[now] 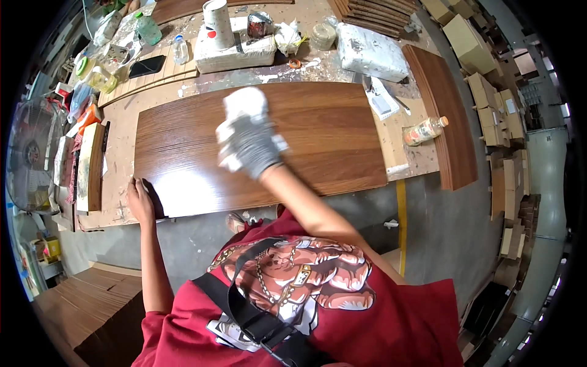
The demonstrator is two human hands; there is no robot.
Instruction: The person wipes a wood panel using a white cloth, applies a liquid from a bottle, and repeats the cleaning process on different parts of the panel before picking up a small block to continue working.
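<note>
Wiping, gloved right hand (pixel 249 142) on wood panel (pixel 330 140)

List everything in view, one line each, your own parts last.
Wood panel: one, glossy brown, flat on the workbench.
Workbench: one, paint-stained, under the panel.
White cloth: one, on the panel under the right hand.
Bottle: one, clear with orange cap, lying at the bench's right.
Paper cup: one, white, top centre.
Phone: one, black, upper left.
Fan: one, far left.
Cardboard boxes: many, tan, right.
Left hand: bare, on the panel's near left corner.
Right hand: grey glove, pressing the cloth.
</note>
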